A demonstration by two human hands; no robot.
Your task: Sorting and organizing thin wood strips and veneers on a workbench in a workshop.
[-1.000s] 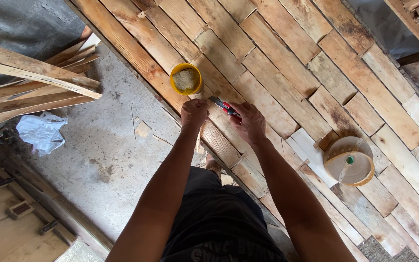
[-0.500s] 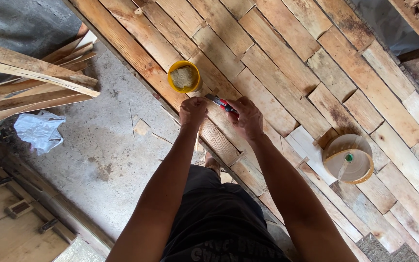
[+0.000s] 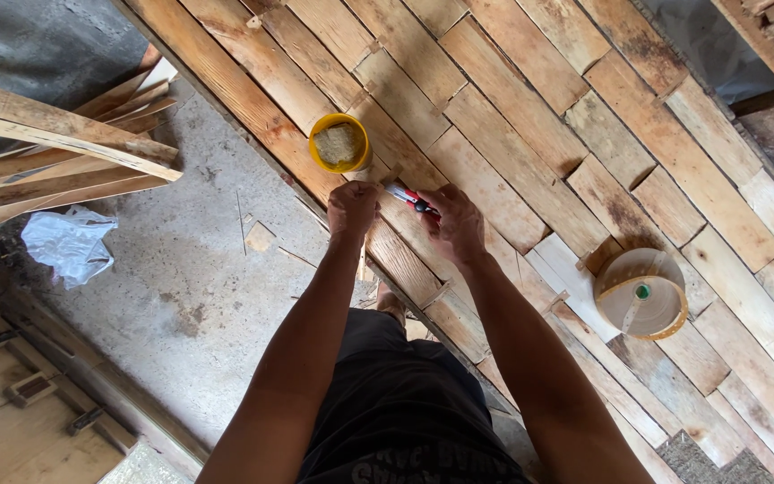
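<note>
— What are the hands doing?
— The right hand (image 3: pixel 455 224) grips a red-handled utility knife (image 3: pixel 408 198); the left hand (image 3: pixel 352 208) is clenched, pinching something too small to tell, at the near edge of the plank panel (image 3: pixel 530 134).
— And nearby?
— A yellow tub (image 3: pixel 340 143) sits just beyond the left hand; a tape roll (image 3: pixel 642 295) lies well apart, to the right.
</note>
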